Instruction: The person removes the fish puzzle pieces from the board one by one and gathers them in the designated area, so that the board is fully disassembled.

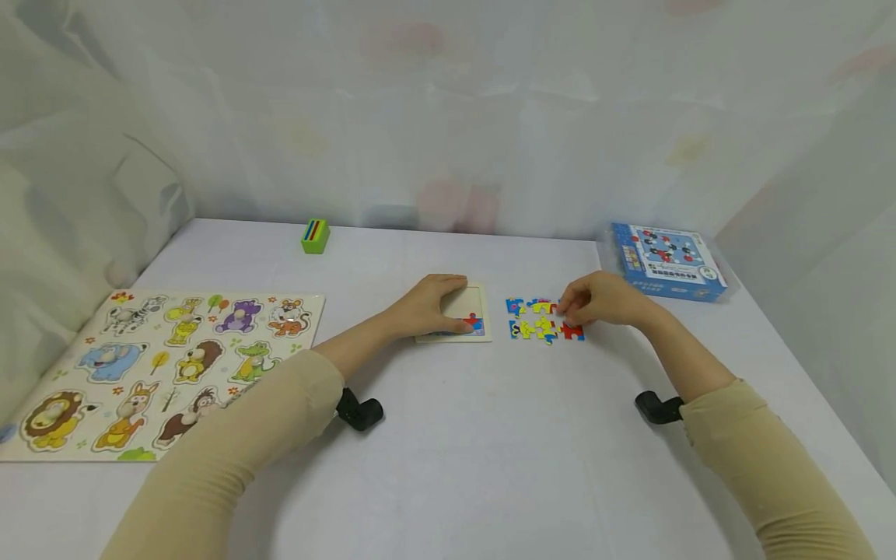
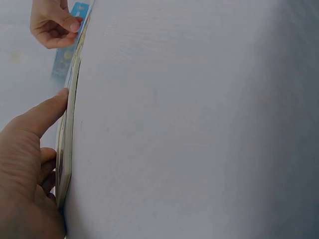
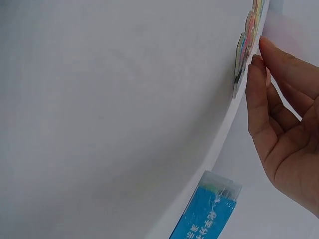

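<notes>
My left hand [image 1: 425, 308] grips a small light wooden puzzle tray [image 1: 479, 297], thumb at the near edge and fingers over the far edge. A red and blue jigsaw piece [image 1: 476, 321] sits in the tray's near right corner, partly under the thumb. In the left wrist view the tray [image 2: 68, 144] appears edge-on beside my thumb. Right of it several colourful jigsaw pieces [image 1: 544, 327] lie in rows. My right hand [image 1: 603, 299] is over their right end, thumb and fingertips close together at a red piece [image 1: 572, 332]. I cannot tell whether a piece is between those fingertips.
A large animal puzzle board [image 1: 157, 373] lies on the left of the white table [image 1: 483, 451]. At the back stands a small green block [image 1: 316, 237] with coloured stripes. A blue box [image 1: 670, 260] in clear plastic sits at the back right.
</notes>
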`<state>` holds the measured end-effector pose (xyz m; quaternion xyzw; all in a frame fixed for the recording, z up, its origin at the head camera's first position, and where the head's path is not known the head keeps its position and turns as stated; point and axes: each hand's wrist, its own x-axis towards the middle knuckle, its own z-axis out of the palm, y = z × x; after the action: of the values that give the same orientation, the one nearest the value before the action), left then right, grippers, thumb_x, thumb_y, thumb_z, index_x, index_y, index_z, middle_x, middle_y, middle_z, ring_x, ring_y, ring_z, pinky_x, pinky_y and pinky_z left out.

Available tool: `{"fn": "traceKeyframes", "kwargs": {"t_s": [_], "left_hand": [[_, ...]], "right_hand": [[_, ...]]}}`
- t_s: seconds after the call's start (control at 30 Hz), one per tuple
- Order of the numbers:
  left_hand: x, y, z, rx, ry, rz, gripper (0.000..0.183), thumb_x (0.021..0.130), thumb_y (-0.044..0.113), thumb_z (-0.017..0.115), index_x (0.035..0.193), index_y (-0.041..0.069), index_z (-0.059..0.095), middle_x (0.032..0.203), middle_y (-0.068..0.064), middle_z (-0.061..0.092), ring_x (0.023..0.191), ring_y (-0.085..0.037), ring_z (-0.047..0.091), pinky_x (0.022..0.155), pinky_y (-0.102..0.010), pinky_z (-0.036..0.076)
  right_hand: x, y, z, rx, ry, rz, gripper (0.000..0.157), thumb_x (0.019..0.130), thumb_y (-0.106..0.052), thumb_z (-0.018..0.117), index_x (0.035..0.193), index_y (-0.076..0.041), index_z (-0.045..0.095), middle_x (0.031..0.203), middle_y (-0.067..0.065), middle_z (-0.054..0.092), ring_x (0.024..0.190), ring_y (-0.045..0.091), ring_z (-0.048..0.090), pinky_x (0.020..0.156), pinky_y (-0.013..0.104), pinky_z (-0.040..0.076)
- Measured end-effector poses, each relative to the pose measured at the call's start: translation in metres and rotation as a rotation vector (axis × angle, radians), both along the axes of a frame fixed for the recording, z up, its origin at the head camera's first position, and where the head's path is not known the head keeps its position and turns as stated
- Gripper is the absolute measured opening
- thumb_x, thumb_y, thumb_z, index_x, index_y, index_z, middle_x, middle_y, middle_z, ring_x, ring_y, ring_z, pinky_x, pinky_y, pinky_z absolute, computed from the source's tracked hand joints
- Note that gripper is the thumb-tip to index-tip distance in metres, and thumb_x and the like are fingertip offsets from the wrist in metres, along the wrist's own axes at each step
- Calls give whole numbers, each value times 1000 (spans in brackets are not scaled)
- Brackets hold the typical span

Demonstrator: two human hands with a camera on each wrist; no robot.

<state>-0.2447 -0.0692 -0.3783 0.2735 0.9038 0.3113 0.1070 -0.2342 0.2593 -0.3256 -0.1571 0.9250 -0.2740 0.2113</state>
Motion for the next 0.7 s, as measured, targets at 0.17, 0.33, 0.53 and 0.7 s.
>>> {"fn": "traceKeyframes", "kwargs": {"t_s": [0.17,0.33,0.53,0.7], "left_hand": [[0,1,1,-4,-3,-3,88,80,43,79,150,5,40,159,-10,39,151,-28,30,127,-43,23],[0,0,2,-7,-6,-7,89,80,44,79,150,5,40,158,-10,39,151,-28,29,127,-44,23],[-1,-3,5,-1,-6,-29,92,79,45,79,150,4,39,159,-11,38,151,-29,30,127,-44,23],[-3,-10,7,-10,-19,-63,95,79,43,79,152,3,35,161,-12,34,152,-30,26,127,-46,21]], "right_hand": [[2,-11,0,-10,12,6,14,88,-13,72,101,-7,72,81,5,65,73,18,59,68,29,53],[3,-24,0,-26,28,27,15,89,-14,70,102,-7,72,82,5,65,73,17,58,67,27,51],[3,-44,1,-23,55,45,15,91,-18,67,104,-11,72,82,4,63,72,18,59,67,27,50],[6,-62,5,-43,81,67,16,92,-19,67,105,-11,72,84,5,64,73,19,60,67,26,51]]}}
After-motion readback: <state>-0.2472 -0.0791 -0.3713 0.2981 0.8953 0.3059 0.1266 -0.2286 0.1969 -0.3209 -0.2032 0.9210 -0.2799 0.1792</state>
